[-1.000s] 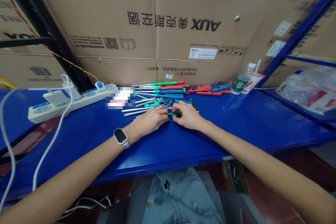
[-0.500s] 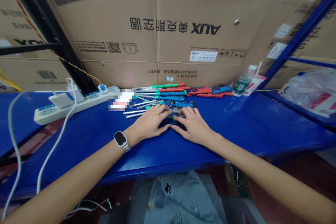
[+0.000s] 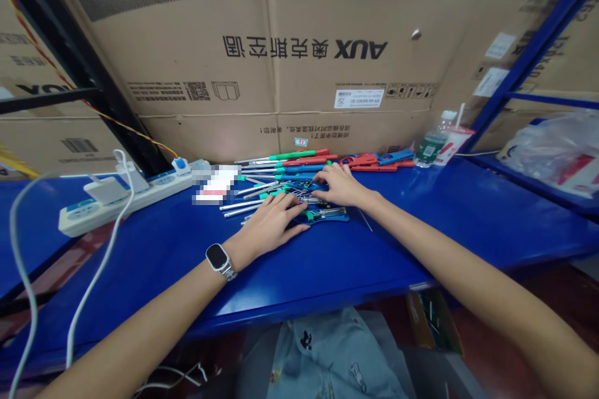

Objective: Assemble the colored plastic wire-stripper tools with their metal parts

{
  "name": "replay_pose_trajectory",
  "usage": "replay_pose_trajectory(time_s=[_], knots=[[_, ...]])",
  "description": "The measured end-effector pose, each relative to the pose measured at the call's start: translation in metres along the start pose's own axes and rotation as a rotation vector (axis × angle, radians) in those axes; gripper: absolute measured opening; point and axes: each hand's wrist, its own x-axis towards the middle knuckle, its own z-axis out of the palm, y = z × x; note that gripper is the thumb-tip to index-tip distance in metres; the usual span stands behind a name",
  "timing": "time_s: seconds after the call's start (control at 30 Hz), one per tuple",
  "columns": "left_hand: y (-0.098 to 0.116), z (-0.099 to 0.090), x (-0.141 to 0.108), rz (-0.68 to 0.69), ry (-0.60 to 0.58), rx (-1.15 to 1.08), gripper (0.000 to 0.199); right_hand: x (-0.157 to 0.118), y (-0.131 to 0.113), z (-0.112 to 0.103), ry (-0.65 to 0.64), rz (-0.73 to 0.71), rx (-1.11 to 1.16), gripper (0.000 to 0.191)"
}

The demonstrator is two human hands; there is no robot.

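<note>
My left hand (image 3: pixel 276 219), with a watch at the wrist, lies over the near side of a pile of long tools with thin metal tubes and coloured handles. Its fingers and thumb are spread, the tips by a blue handle piece (image 3: pixel 330 219) with a green part and a metal bit in it. Farther back, my right hand (image 3: pixel 344 186) is over the pile's right side, thumb and forefinger curved and apart near small dark and metal pieces. Its other fingers are partly hidden. Several blue handles (image 3: pixel 304 169) and metal tubes (image 3: pixel 238 206) lie around the hands.
Red handle pieces (image 3: pixel 367 161) lie behind on the right, near a water bottle (image 3: pixel 429 148) and a cup with a straw (image 3: pixel 452 143). A white power strip (image 3: pixel 140 198) with cables is at the left. A cardboard sheet (image 3: pixel 299 84) stands behind the blue table (image 3: pixel 384 262).
My right hand has moved back and to the right, away from my left hand, uncovering the blue handle piece. My left hand stays near the same place.
</note>
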Motion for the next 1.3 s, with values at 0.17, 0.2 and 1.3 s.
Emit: replay_pose_trajectory(time_s=[0.17, 0.2, 1.3], knots=[[-0.013, -0.014, 0.0, -0.061, 0.106, -0.178, 0.059, 0.002, 0.004, 0.008, 0.058, 0.047, 0.124, 0.026], [-0.017, -0.018, 0.0, -0.079, 0.145, -0.226, 0.055, 0.001, 0.005, 0.007, 0.08, 0.048, 0.159, 0.027], [-0.041, -0.034, -0.008, -0.289, -0.21, -0.36, 0.022, -0.05, -0.021, -0.007, 0.007, -0.251, 0.234, 0.038]])
